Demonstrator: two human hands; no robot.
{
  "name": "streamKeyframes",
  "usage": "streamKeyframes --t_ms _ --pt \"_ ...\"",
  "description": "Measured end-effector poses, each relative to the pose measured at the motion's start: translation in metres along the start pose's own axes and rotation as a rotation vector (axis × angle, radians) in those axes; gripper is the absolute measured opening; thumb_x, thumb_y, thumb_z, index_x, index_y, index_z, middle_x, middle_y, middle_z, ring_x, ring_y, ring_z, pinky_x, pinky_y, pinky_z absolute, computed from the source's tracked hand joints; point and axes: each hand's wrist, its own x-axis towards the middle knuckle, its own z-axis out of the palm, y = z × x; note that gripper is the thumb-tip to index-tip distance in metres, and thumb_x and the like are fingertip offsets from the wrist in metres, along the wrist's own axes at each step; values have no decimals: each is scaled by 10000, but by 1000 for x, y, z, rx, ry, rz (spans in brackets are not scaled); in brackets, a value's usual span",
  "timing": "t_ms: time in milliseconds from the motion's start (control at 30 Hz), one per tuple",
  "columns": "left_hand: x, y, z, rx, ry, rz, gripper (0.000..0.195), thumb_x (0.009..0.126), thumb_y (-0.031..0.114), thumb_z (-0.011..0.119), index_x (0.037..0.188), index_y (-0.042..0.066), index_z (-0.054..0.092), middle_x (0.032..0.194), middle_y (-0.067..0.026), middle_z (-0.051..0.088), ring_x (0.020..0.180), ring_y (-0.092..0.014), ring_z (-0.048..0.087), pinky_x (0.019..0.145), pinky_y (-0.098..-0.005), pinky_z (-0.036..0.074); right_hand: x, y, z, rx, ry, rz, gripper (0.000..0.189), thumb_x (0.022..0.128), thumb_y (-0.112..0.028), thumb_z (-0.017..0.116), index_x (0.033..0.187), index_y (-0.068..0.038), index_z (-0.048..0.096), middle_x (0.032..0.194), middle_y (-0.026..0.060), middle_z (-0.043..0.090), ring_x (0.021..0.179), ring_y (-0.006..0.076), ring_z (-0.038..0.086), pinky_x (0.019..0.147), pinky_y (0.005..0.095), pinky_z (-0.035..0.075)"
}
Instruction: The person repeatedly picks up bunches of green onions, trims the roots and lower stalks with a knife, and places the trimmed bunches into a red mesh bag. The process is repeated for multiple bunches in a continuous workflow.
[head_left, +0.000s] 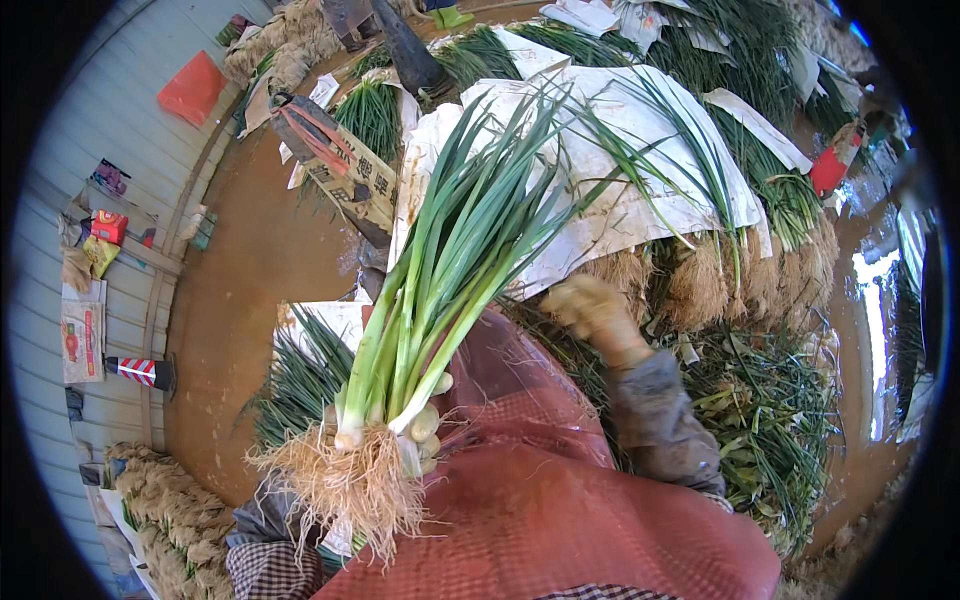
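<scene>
My left hand (426, 431), in a pale glove and partly hidden, is shut on a bunch of green onions (409, 322) by the white stem bases. Long green leaves point away from me, and a mass of tan roots (360, 480) hangs towards me. To the right, my right hand (589, 307), gloved and blurred, is near the edge of a white sheet (487, 127) and the roots beside it; whether it holds anything cannot be told. Loose green onions (637, 169) lie across the sheet. A reddish apron (525, 495) covers my lap.
Rooty onion bundles (697, 289) line the sheet's near edge. Trimmed leaves (765, 442) are heaped at the right. A board with writing (337, 161) stands left of the sheet, on muddy floor (240, 285). Another person's green boots (450, 16) show at the top. More bundles (172, 517) lie lower left.
</scene>
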Motion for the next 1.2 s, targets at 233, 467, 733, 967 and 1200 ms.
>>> streamKeyframes --t_ms 233,467,733,967,1200 --pt "-17 -25 17 85 58 75 962 700 138 710 1505 20 196 1331 -267 429 1054 -347 553 807 -447 517 -70 -14 3 19 -78 67 295 936 -282 587 1139 -83 664 732 -45 570 577 18 431 494 172 378" --pt "-14 -30 -1 297 20 163 953 722 122 701 1509 21 173 1434 -335 324 1088 -369 559 805 -464 562 -82 -31 89 -141 -853 108 350 935 -300 637 1091 14 627 768 29 637 571 75 517 478 215 414" --pt "-14 -35 17 119 236 -78 887 759 300 715 1465 -8 275 1072 -185 563 889 -338 576 745 -444 481 -119 9 19 248 -232 86 363 922 -343 643 1045 -2 621 928 87 696 723 93 626 567 200 499" --pt "-6 -47 4 150 317 125 725 867 248 636 1437 -49 302 1338 -270 475 1147 -349 564 976 -542 478 -125 -51 90 126 -512 161 269 912 -249 679 962 10 626 768 -2 574 671 51 513 584 214 426" --pt "8 -42 -21 168 152 -16 672 897 323 607 1413 -27 357 1322 -258 508 1165 -304 569 994 -486 484 -121 -39 96 -16 -484 65 181 935 -190 627 924 -11 600 738 -22 525 646 56 479 573 230 409"
